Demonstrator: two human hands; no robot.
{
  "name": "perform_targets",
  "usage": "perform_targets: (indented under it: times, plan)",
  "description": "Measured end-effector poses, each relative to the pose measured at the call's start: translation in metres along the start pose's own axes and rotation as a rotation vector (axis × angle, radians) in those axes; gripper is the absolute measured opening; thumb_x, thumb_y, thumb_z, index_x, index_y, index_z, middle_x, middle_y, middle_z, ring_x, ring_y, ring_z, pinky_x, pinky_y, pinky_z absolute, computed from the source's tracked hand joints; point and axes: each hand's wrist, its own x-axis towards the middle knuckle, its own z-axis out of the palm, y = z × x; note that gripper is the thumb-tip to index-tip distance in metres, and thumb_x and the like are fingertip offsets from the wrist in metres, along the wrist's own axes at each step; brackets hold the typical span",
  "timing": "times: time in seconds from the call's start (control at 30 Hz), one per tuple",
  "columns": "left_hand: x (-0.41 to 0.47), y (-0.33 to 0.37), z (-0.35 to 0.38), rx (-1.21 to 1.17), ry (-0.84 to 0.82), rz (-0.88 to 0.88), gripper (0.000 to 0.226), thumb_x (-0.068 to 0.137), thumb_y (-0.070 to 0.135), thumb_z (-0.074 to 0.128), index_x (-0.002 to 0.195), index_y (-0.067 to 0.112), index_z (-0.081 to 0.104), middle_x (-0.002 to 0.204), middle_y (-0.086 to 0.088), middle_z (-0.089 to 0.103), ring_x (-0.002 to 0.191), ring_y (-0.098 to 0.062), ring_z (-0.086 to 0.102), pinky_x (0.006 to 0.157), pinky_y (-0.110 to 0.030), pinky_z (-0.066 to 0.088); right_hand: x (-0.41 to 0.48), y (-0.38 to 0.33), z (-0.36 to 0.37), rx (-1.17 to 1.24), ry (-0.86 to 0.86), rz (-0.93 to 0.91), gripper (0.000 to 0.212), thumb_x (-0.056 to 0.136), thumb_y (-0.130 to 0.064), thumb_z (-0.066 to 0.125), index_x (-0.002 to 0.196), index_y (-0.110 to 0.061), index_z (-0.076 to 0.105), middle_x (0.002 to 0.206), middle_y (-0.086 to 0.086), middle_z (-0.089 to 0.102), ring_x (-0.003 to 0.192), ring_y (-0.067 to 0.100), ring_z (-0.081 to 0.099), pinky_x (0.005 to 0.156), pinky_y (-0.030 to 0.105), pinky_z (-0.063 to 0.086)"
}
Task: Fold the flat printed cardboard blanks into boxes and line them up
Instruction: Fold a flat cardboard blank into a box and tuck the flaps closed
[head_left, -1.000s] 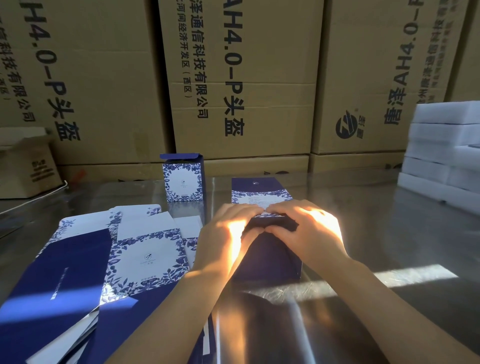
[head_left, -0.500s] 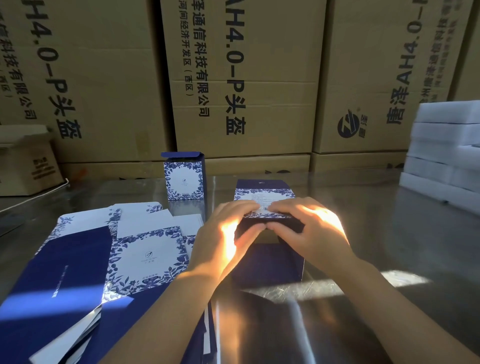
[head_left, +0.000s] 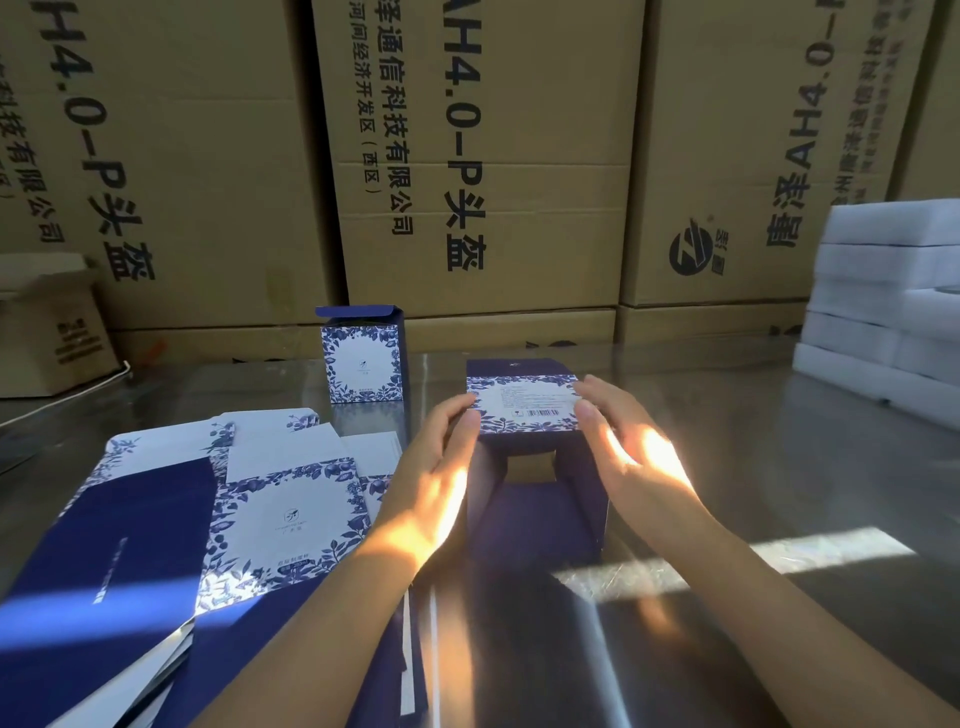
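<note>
A half-formed blue box (head_left: 537, 506) lies on the shiny table in front of me, its open end toward me and its white floral panel with a barcode on top. My left hand (head_left: 434, 483) holds its left side, fingertips at the panel's left edge. My right hand (head_left: 626, 452) holds its right side, thumb on the panel's right edge. A finished blue-and-white box (head_left: 363, 364) stands upright behind, lid flap up. A pile of flat printed blanks (head_left: 218, 525) is spread at the left.
Large brown cartons (head_left: 483, 156) wall off the back of the table. White foam blocks (head_left: 883, 312) are stacked at the right. A small brown carton (head_left: 49, 332) sits at the far left. A sunlit strip (head_left: 727, 564) crosses the steel table on the right.
My hands have parted from the middle of the box to its two sides. The open end and the barcode panel now show between them.
</note>
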Motion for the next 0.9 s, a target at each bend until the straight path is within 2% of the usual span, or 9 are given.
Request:
perform_targets:
  times: [0.1,0.17,0.27,0.43,0.53,0.7,0.77,0.83,0.9]
  plan:
    - [-0.002,-0.003,0.000,0.041,-0.076,-0.086,0.069,0.073,0.060,0.067,0.132,0.048,0.035,0.126,0.025,0.050,0.114,0.013,0.045,0.092,-0.005,0.035,-0.003,0.003,-0.004,0.063,-0.142,0.024,0.059,0.077,-0.061,0.062,0.129,-0.052,0.036,0.133,-0.037,0.036,0.106,-0.034,0.034,0.076,-0.011,0.025]
    - [-0.001,-0.006,0.001,0.146,-0.062,-0.085,0.078,0.073,0.036,0.076,0.134,0.050,0.029,0.119,0.028,0.051,0.100,0.021,0.048,0.085,-0.007,0.040,-0.004,0.009,-0.005,0.032,-0.228,-0.031,0.074,0.077,-0.038,0.076,0.136,-0.045,0.031,0.138,-0.039,0.025,0.116,-0.032,0.026,0.085,-0.008,0.025]
    - [0.004,-0.012,0.004,0.212,-0.030,-0.017,0.074,0.080,0.014,0.069,0.137,0.043,0.030,0.122,0.020,0.053,0.092,0.026,0.047,0.084,-0.006,0.037,-0.002,0.017,-0.004,-0.026,-0.224,-0.093,0.078,0.082,-0.004,0.067,0.136,-0.045,0.029,0.141,-0.038,0.020,0.128,-0.023,0.021,0.102,0.001,0.023]
    - [0.005,-0.015,0.005,0.235,-0.008,-0.015,0.072,0.083,0.009,0.062,0.139,0.041,0.029,0.129,0.017,0.050,0.114,0.000,0.048,0.098,-0.018,0.033,-0.001,0.023,0.000,-0.034,-0.187,-0.100,0.079,0.081,0.001,0.061,0.127,-0.057,0.031,0.135,-0.049,0.018,0.127,-0.024,0.022,0.096,-0.005,0.019]
    - [0.005,-0.015,0.004,0.231,-0.019,-0.027,0.076,0.079,0.014,0.067,0.137,0.045,0.028,0.119,0.023,0.055,0.107,0.000,0.055,0.093,-0.020,0.041,-0.001,0.023,-0.003,-0.042,-0.230,-0.087,0.082,0.080,-0.005,0.065,0.127,-0.061,0.028,0.134,-0.054,0.016,0.125,-0.024,0.026,0.092,-0.004,0.025]
    - [0.003,-0.018,0.002,0.264,-0.091,-0.103,0.103,0.067,0.019,0.075,0.134,0.061,0.009,0.072,0.039,0.057,0.071,0.019,0.056,0.061,-0.011,0.042,-0.003,0.013,-0.008,-0.003,-0.314,-0.025,0.083,0.072,-0.018,0.059,0.125,-0.068,0.019,0.142,-0.042,0.019,0.120,-0.019,0.037,0.086,0.001,0.034]
    - [0.003,-0.017,0.003,0.218,-0.100,-0.101,0.107,0.065,0.026,0.078,0.133,0.064,0.005,0.081,0.048,0.050,0.076,0.027,0.050,0.066,-0.007,0.042,-0.004,0.008,-0.006,0.038,-0.288,-0.012,0.073,0.073,-0.030,0.058,0.125,-0.065,0.021,0.137,-0.045,0.022,0.114,-0.030,0.031,0.080,-0.007,0.030]
    - [0.002,-0.014,0.004,0.115,-0.120,-0.123,0.106,0.061,0.052,0.076,0.136,0.062,0.002,0.119,0.045,0.039,0.108,0.023,0.039,0.094,-0.016,0.036,-0.004,0.004,-0.004,0.089,-0.252,0.036,0.059,0.074,-0.055,0.057,0.124,-0.067,0.026,0.127,-0.055,0.025,0.108,-0.037,0.028,0.079,-0.009,0.027]
    - [0.005,-0.012,0.004,0.000,-0.123,-0.200,0.108,0.052,0.083,0.055,0.143,0.053,0.006,0.144,0.029,0.025,0.127,0.010,0.022,0.108,-0.024,0.017,-0.002,0.003,-0.002,0.213,-0.233,0.118,0.060,0.068,-0.077,0.050,0.125,-0.066,0.037,0.125,-0.047,0.042,0.114,-0.026,0.039,0.093,0.004,0.032]
